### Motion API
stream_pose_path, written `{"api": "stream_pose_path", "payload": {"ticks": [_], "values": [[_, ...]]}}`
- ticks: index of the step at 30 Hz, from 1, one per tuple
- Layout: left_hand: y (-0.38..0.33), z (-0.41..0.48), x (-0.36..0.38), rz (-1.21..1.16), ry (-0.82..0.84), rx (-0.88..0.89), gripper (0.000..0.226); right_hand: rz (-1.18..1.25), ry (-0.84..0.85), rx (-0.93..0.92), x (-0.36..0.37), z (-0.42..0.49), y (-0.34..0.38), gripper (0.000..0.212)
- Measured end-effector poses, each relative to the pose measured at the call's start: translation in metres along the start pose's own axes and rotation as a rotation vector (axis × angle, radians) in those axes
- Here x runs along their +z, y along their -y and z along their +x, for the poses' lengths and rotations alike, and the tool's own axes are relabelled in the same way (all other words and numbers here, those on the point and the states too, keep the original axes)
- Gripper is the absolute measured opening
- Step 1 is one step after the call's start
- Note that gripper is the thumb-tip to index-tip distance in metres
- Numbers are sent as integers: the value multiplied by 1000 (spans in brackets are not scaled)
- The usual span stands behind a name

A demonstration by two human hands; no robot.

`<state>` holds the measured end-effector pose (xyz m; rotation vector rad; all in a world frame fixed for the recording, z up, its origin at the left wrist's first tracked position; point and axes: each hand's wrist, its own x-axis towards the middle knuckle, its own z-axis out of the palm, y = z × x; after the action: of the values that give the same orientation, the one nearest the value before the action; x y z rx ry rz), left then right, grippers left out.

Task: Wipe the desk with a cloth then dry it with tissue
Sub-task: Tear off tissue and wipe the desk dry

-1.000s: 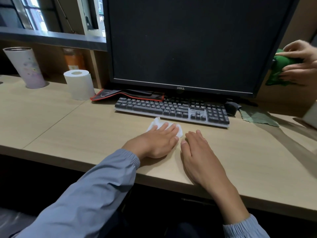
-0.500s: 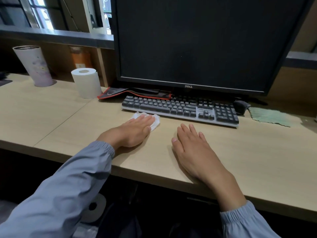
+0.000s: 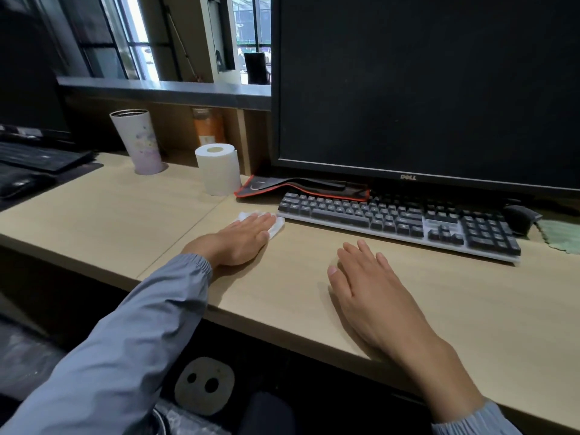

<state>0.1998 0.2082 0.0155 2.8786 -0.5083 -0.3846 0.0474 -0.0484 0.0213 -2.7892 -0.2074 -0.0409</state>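
My left hand lies flat on a crumpled white tissue and presses it onto the light wooden desk, just left of the keyboard's front corner. Only the edges of the tissue show past my fingers. My right hand rests flat on the desk in front of the keyboard, fingers spread, holding nothing. A green cloth lies on the desk at the far right, beside the mouse. A white tissue roll stands upright behind my left hand.
A dark keyboard, a black mouse and a large dark monitor fill the back of the desk. A black pad with a red edge lies under the monitor. A pale tumbler stands at back left, near another keyboard.
My left hand has slid the tissue to the left along the keyboard's front edge. My right hand has stayed flat. Another person's hands with a green cloth have left the view.
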Motion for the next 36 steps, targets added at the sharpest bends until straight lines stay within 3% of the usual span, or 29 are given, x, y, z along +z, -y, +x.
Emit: {"api": "stream_pose_path", "payload": {"ticks": [22,29,36], "values": [[42,4,-19,-30,-84,-80,55,28,-46,-70,23,12,13,63],[67,-21,-13,-1,-22,-107,56,35,-44,-82,24,14,14,63],[40,-59,1,-15,16,-59,58,39,-36,-71,26,14,14,65]]}}
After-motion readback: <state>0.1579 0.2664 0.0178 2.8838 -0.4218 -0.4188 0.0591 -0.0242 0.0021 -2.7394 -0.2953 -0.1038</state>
